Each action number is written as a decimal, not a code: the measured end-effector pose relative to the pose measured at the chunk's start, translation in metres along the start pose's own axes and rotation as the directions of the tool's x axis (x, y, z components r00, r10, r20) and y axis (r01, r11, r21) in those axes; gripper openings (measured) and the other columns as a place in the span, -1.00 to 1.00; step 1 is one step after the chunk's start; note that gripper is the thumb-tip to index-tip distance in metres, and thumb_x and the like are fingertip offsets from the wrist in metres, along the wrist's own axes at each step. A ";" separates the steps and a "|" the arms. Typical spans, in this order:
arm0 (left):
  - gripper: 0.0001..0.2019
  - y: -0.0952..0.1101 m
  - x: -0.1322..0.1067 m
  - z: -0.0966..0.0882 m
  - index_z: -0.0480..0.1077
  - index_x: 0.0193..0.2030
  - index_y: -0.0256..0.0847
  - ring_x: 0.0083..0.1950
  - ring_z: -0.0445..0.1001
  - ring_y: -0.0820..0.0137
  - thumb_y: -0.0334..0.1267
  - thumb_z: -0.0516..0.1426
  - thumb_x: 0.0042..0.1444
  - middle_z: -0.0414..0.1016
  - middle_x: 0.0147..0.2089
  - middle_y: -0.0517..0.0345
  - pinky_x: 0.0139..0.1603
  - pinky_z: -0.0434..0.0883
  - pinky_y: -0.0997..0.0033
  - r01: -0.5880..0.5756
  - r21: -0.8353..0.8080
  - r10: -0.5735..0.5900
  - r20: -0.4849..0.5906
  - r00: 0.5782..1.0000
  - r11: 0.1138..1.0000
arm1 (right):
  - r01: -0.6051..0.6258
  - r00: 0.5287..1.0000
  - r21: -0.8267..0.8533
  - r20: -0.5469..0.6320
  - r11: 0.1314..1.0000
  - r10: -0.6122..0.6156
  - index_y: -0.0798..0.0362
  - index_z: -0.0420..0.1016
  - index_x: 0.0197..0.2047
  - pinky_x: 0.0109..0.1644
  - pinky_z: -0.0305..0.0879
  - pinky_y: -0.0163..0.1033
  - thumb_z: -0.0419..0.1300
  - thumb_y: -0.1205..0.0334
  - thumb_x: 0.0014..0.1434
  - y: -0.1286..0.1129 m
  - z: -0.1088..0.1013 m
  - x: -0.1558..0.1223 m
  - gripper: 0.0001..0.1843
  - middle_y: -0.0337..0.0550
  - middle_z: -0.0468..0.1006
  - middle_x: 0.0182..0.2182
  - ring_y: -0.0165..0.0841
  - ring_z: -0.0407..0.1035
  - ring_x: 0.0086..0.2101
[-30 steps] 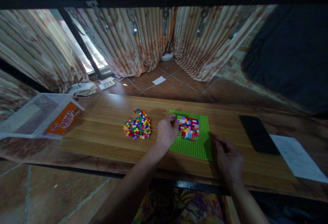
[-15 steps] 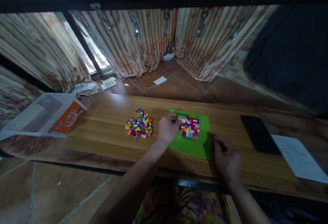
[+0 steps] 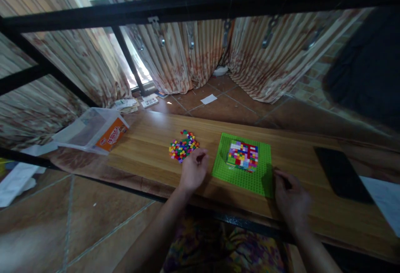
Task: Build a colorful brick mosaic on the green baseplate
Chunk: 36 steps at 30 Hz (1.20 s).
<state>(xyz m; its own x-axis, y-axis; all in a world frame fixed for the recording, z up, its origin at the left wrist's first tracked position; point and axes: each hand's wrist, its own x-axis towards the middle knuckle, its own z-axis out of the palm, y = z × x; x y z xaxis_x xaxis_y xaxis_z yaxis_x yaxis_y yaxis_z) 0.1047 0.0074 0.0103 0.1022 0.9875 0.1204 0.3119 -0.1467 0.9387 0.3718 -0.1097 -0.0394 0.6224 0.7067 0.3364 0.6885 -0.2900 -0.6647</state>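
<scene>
A green studded baseplate point(image 3: 228, 174) lies on the wooden table and bears a block of many-coloured small building bricks point(image 3: 243, 156). At the plate's right edge is my right hand point(image 3: 292, 198), its fingers curled and their tips at the rim. My left hand point(image 3: 193, 171) is between the plate and a heap of loose coloured bricks point(image 3: 184, 144), partly covering the heap's lower right. Its thumb and fingers are curled together in a pinch; whether a small brick sits in them I cannot make out.
A clear plastic box point(image 3: 90, 129) with an orange label stands at the table's left end. To the right lie a black flat slab point(image 3: 342, 175) and a white paper sheet point(image 3: 383, 200). A black rail point(image 3: 193, 6) crosses above, before striped curtains point(image 3: 175, 64).
My left hand has moved off the brick block, leftward to the loose heap. My right hand stays at the plate's right edge. The whole view has shifted and tilted as my head turned left.
</scene>
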 end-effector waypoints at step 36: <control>-0.84 0.034 0.024 0.025 0.50 -0.23 -0.12 -0.22 0.50 0.38 -0.32 0.07 0.23 0.54 -0.24 0.12 -0.16 0.37 0.45 -0.361 0.421 0.274 0.252 0.928 0.832 | 0.026 1.000 0.007 0.013 1.000 -0.026 0.09 0.58 -0.18 -0.15 0.39 -0.14 0.03 -0.07 0.23 -0.008 -0.001 0.000 -0.55 0.03 0.63 -0.21 -0.17 0.52 -0.24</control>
<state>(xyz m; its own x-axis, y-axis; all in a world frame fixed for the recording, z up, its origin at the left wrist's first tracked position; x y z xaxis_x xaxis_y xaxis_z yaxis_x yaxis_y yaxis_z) 0.1409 0.0245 0.0370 0.4186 0.8614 0.2878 0.6206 -0.5027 0.6018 0.3671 -0.1077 -0.0337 0.5994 0.7222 0.3452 0.7021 -0.2672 -0.6601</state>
